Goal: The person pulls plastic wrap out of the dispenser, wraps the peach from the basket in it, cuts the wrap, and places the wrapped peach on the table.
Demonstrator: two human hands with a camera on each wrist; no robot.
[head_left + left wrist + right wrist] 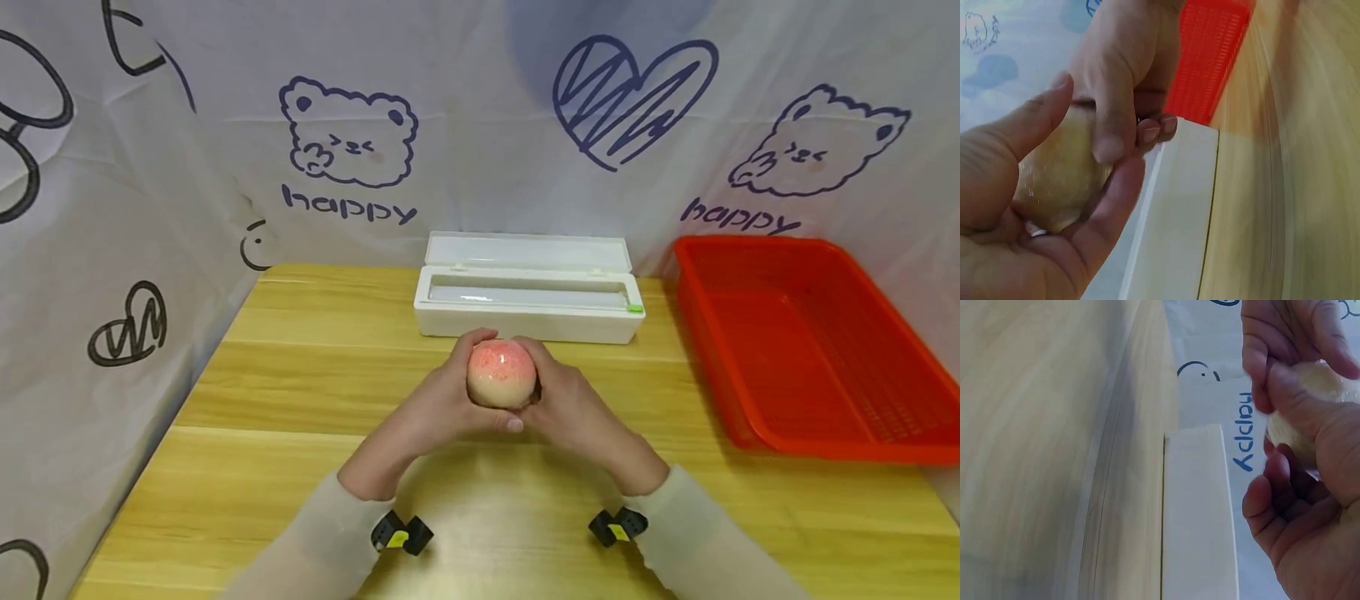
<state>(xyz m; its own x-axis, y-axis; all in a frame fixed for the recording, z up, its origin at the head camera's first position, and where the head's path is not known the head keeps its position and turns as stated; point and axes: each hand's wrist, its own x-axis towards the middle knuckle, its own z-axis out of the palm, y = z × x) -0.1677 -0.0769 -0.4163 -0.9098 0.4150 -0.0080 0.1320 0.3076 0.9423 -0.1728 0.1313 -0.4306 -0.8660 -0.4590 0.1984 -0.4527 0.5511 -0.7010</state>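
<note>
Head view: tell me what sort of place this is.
Probably a makeshift tabletop recording booth: a wooden table screened by a printed cloth backdrop, with a white cling-film dispenser and a red basket.

Pink-topped cream peach (501,374), raised above table

Round pink-and-cream peach (501,372): underside covered by fingers. Red perforated plastic basket (806,342): right corner cut by head-view edge. White rectangular cling-film dispenser box (1175,219): partial, cropped in both wrist views.
</note>
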